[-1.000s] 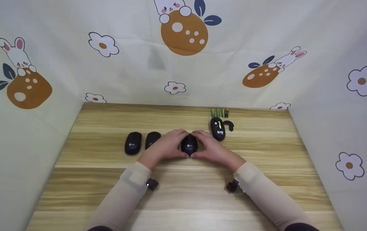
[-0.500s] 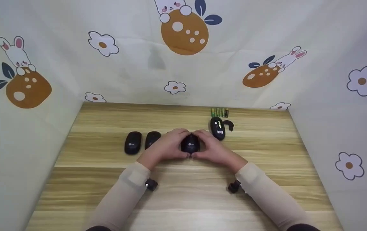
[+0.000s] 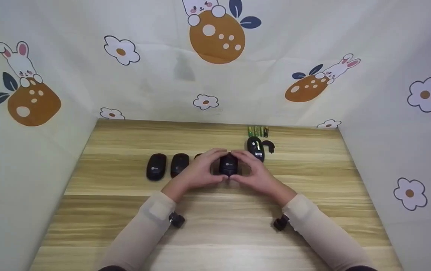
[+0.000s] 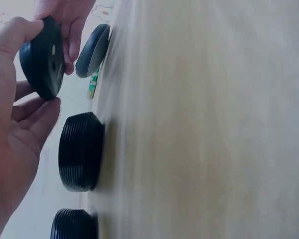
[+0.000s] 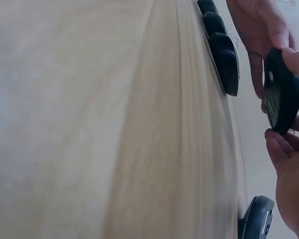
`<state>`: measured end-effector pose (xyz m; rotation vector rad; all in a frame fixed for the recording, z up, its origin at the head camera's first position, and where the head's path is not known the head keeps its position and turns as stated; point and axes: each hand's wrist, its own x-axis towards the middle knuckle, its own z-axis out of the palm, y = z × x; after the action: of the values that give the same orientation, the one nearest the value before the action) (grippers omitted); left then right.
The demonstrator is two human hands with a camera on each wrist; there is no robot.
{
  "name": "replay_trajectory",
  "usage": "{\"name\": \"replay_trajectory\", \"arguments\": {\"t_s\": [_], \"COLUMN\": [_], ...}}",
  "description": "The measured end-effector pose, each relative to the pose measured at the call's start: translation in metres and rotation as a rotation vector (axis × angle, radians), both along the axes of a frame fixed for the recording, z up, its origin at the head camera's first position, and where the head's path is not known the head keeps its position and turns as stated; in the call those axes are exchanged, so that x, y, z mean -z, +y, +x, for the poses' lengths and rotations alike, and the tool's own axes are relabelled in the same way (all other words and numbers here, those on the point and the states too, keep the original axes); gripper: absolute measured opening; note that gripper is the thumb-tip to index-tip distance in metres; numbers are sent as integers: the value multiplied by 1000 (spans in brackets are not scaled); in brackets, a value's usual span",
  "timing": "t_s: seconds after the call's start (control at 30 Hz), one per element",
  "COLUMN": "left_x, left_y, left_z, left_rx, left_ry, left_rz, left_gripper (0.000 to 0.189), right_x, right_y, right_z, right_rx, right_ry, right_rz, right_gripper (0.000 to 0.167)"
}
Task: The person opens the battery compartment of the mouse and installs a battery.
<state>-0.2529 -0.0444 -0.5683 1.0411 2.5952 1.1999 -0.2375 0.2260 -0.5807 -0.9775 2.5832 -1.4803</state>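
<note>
Both hands hold one black computer mouse (image 3: 229, 164) between them, its logo facing the head camera. The left hand (image 3: 200, 169) pinches it with thumb and fingertips from the left; the right hand (image 3: 256, 171) does the same from the right. Both wrist views show this mouse (image 4: 47, 59) lifted off the table, its underside (image 5: 272, 94) towards the tabletop. Just behind the right hand lies another mouse (image 3: 255, 146), bottom up, with a curved black cover (image 3: 270, 145) beside it. Part of this overturned mouse is hidden by the right hand.
Left of the hands, two black mice (image 3: 156, 166) (image 3: 180, 165) stand in a row on the wooden table (image 3: 215, 233). A third mouse (image 3: 197, 155) is mostly hidden behind the left hand. Several batteries (image 3: 258, 131) lie near the back edge, below the patterned cloth wall (image 3: 155, 86).
The held mouse has moved slightly right and away from the person, with both hands following it. An edge of the third mouse has come into view behind the left hand.
</note>
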Motion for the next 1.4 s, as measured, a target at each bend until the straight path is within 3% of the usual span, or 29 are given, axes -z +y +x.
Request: {"name": "replay_trajectory", "arguments": {"t_s": [0.27,0.57,0.77,1.0,1.2,1.4], "left_x": [4,11,12,9,6,3], "left_y": [4,11,15,16,18,20], "left_z": [3,9,11,10,11,12], "left_rx": [-21,-51,-35,-24,-78,-101], "left_ry": [-39,-16,-8,48,100,152], "left_rz": [125,295,408,390,390,385], "left_gripper": [77,74,62,61,61,55], "right_x": [-5,-11,-14,-42,-50,-51], "right_y": [2,5,3,-4,-8,-11], "right_z": [5,8,12,30,34,34], "right_rx": [25,6,13,-4,-9,15], "right_ry": [5,5,36,31,27,80], "right_rz": [-86,-114,-138,-201,-213,-218], "right_gripper": [74,72,68,55,51,47]}}
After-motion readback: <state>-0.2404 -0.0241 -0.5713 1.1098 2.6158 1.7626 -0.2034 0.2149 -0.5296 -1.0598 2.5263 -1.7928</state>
